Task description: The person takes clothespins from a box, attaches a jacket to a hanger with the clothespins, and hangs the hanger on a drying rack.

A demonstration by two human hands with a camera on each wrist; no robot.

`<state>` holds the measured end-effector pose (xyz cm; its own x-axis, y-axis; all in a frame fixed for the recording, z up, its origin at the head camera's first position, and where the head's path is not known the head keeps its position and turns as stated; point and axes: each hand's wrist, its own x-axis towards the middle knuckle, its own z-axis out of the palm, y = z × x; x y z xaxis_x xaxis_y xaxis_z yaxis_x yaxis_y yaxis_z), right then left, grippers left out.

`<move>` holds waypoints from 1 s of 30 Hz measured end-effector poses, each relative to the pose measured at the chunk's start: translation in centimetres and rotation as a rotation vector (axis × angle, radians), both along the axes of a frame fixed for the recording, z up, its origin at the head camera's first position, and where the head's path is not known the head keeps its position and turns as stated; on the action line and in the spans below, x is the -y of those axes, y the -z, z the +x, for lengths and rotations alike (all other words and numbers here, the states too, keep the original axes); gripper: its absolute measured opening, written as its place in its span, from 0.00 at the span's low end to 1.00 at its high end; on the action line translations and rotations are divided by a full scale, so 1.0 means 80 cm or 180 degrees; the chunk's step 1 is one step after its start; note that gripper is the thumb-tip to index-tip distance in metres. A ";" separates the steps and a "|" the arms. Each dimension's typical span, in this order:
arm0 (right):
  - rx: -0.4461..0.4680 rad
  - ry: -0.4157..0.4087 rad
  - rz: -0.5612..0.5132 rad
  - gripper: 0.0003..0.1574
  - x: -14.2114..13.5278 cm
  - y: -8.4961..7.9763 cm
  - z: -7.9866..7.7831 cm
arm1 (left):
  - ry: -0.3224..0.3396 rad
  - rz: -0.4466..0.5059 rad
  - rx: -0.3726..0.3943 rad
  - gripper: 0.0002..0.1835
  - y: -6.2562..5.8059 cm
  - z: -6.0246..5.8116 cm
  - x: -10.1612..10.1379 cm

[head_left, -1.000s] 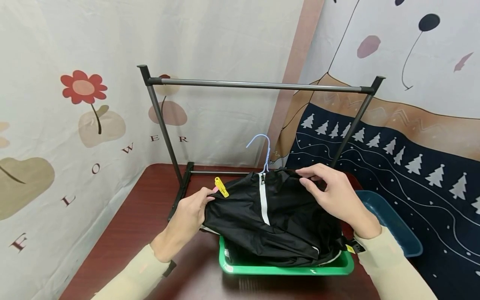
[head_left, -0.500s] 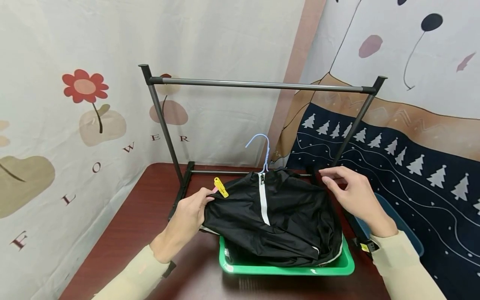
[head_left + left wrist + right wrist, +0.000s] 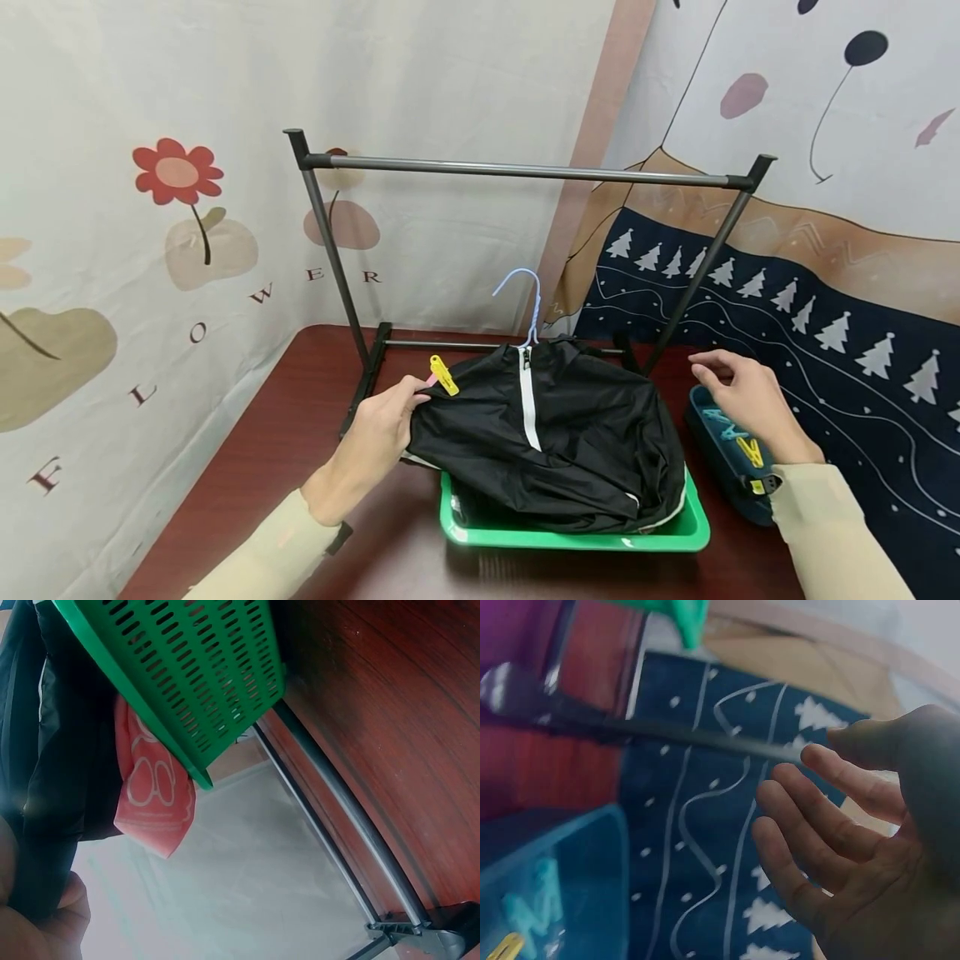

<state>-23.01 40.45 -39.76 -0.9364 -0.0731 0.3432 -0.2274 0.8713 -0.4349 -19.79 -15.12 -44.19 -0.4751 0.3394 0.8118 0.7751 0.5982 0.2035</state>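
Several pegs (image 3: pixel 733 433) in blue tub (image 3: pixel 708 450); L hand (image 3: pixel 371 437) pinching blk jacket (image 3: pixel 585 429) over grn basket (image 3: pixel 570 544); R hand (image 3: pixel 756 407) relaxed.

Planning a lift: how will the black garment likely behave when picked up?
The garment is probably floppy: its cloth lies in folds. Its sheen suggests it may be slippery. The hanger at its neck may steady the top.
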 end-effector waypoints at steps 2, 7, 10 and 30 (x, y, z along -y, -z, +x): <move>0.0099 0.0032 0.0007 0.19 -0.011 0.008 -0.003 | -0.0004 -0.0001 0.0014 0.16 0.000 0.001 0.000; 0.0382 0.0061 0.0032 0.22 -0.033 0.025 -0.011 | -0.0017 -0.0031 0.0074 0.13 0.000 0.004 0.001; 0.0566 0.0069 0.0103 0.23 -0.046 0.033 -0.015 | -0.0016 -0.0044 0.0102 0.12 0.000 0.005 0.002; 0.1603 0.0058 0.0458 0.23 -0.093 0.071 -0.054 | 0.0030 -0.0053 0.0133 0.13 -0.002 0.002 -0.001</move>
